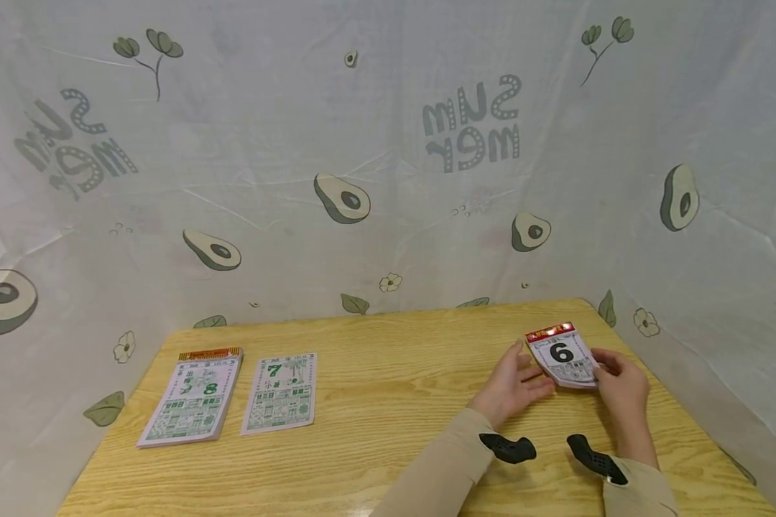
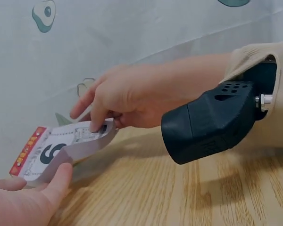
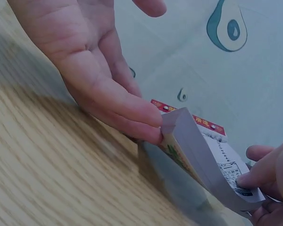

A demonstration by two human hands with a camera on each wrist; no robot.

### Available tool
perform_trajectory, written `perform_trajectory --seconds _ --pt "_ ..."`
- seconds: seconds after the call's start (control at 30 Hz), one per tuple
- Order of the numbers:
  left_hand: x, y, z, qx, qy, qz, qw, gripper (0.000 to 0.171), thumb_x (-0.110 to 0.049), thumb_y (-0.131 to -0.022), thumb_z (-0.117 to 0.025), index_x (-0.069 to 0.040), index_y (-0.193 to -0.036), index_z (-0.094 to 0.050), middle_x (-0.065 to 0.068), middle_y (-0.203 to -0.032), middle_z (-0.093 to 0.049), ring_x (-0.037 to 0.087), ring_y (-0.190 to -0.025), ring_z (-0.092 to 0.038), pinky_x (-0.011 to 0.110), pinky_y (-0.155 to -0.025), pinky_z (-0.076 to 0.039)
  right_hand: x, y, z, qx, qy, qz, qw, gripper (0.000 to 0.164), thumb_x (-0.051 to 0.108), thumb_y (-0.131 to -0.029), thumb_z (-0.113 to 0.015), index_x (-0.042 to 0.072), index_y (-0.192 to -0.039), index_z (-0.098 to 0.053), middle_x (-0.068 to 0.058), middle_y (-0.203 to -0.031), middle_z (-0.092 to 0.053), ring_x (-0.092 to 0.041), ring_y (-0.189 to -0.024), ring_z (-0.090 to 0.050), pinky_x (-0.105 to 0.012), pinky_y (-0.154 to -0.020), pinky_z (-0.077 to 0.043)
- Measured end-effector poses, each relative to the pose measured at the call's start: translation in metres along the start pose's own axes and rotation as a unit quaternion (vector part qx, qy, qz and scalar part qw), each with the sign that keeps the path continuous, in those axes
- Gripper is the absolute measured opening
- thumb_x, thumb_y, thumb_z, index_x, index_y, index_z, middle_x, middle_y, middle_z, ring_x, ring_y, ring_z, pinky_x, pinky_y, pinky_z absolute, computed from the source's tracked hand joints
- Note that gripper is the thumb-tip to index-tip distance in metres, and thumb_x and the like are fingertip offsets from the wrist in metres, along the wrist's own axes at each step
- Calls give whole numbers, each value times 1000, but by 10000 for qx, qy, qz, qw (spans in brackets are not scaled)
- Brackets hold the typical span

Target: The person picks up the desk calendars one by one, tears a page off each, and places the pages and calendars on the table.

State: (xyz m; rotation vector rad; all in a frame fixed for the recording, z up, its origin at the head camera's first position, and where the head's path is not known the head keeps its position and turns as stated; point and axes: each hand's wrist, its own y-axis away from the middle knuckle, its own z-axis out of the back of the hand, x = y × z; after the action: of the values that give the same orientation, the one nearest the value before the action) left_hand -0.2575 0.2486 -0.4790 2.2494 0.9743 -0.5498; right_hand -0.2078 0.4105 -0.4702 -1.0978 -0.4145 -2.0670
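A thick tear-off calendar pad (image 1: 559, 355) with a red header strip and a large black numeral is tilted at the table's right side. My right hand (image 1: 624, 388) pinches its lower right corner, thumb on the printed face and fingers curled beneath. At the pad's left edge is my left hand (image 1: 511, 388), palm turned up, its fingers fairly straight and touching the pad's corner. The pad's page edges (image 3: 188, 146) face the right wrist camera, and its lower end curves upward under the right thumb in the left wrist view.
On the left of the wooden table (image 1: 375, 431) lies another calendar pad (image 1: 190, 402) with green print and a gold-red header. Beside it rests a green-printed calendar sheet (image 1: 281, 395). A pale avocado-patterned curtain (image 1: 284, 143) encloses the back and sides.
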Motion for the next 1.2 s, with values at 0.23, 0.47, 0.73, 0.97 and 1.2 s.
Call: perform_trajectory --seconds 0.23,0.47,0.73,0.97,1.2 --pt "-7 1 5 262 47 46 9996 85 -55 -93 -55 5 -148 -30 35 -138 -44 49 -117 -53 59 -103 -41 6 1 -3 -269 -167 66 9995 35 5 -95 -50 3 -129 -60 -18 -127 -60 -8 -90 -49 -15 -71 -36" --pt "-18 4 12 460 95 61 9989 80 -58 -94 -49 -3 -150 -31 24 -137 -52 44 -118 -54 60 -104 -39 0 -9 -15 -585 -255 329 9974 32 5 -94 -54 4 -124 -64 -16 -119 -63 -14 -93 -50 -14 -68 -37" --pt "-31 8 15 512 60 -56 9987 77 -59 -94 -48 -6 -149 -34 16 -138 -54 38 -116 -55 56 -102 -42 -18 -30 -29 -792 -255 693 9941 31 10 -95 -56 11 -124 -65 -9 -114 -64 -6 -92 -50 -12 -67 -39" --pt "-43 18 20 603 30 -266 9978 77 -59 -92 -53 -5 -146 -40 16 -137 -54 38 -121 -53 56 -104 -41 44 19 -10 -587 -656 589 9944 31 6 -95 -55 4 -125 -64 -16 -115 -62 -1 -84 -46 -10 -66 -37" --pt "-57 28 28 789 40 -391 9961 74 -57 -95 -49 -3 -145 -42 16 -137 -52 39 -125 -51 55 -109 -38 64 31 -15 -442 -802 631 9938 33 7 -96 -54 8 -127 -63 -11 -121 -62 -6 -91 -48 -9 -68 -39"
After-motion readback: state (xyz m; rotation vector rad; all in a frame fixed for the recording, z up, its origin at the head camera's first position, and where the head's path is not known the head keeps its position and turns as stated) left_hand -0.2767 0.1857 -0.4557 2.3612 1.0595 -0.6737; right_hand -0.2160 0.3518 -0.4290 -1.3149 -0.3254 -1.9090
